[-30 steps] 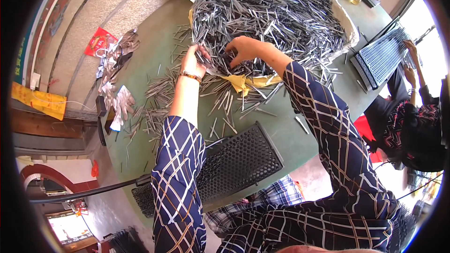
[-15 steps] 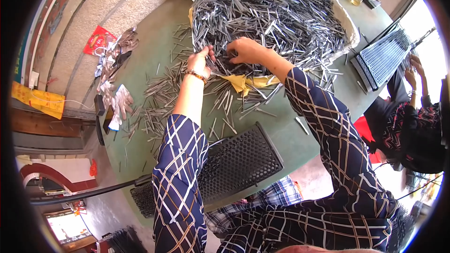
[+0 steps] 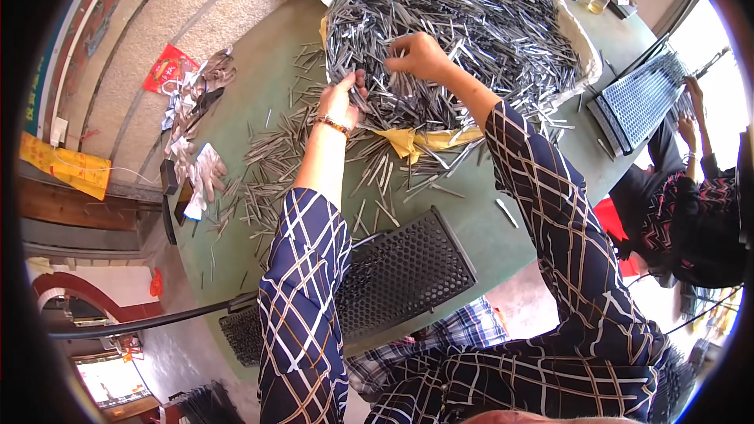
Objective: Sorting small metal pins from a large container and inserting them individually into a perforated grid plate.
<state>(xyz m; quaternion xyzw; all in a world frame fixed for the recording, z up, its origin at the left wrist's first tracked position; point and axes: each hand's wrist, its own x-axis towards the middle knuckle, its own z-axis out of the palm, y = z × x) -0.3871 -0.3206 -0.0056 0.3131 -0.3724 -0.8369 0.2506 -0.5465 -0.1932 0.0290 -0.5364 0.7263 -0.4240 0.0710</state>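
A big heap of thin grey metal rods lies at twelve o'clock on the round green table. The right hand pinches rods atop it; the left hand grips several at its eight o'clock edge. A black perforated tray sits at six o'clock.

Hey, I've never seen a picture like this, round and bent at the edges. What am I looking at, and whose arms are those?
A wide fisheye camera on a person's head looks down, so straight edges bend. The two patterned sleeves are that person's own arms. The left hand and right hand reach into a big pile of thin grey metal sticks on a green table. What the fingers grip is too small to tell. A black perforated tray lies nearer. Another person works at right.
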